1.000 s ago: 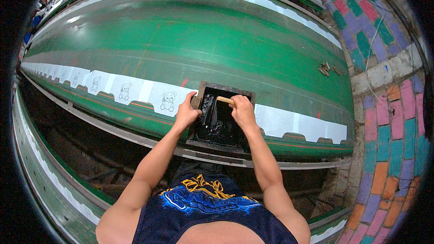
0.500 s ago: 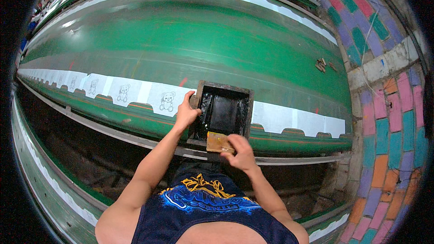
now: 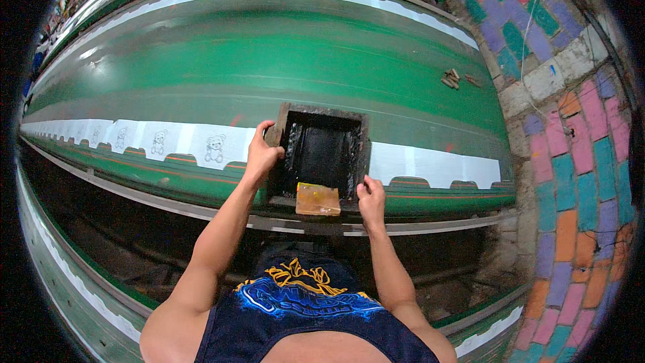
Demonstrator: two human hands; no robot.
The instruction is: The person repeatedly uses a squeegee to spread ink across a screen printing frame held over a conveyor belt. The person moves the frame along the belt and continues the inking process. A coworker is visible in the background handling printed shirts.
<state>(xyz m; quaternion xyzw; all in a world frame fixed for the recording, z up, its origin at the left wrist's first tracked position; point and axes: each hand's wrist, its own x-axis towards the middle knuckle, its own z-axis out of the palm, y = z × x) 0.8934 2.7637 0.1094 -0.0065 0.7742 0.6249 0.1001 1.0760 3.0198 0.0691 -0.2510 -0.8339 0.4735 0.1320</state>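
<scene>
While our left grip (image 3: 263, 156) clamps the screen-printing frame (image 3: 326, 113) on the desk (image 3: 222, 60) and our right grip (image 3: 371, 203) its near right edge, the squeegee (image 3: 318, 200) lies crosswise on its near rim, nearer our right.

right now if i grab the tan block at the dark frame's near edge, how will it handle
The tan block is probably stiff: its edges look straight. Its shiny face may feel slippery. Flat and squared off, it would likely slide rather than roll if pushed.
</scene>
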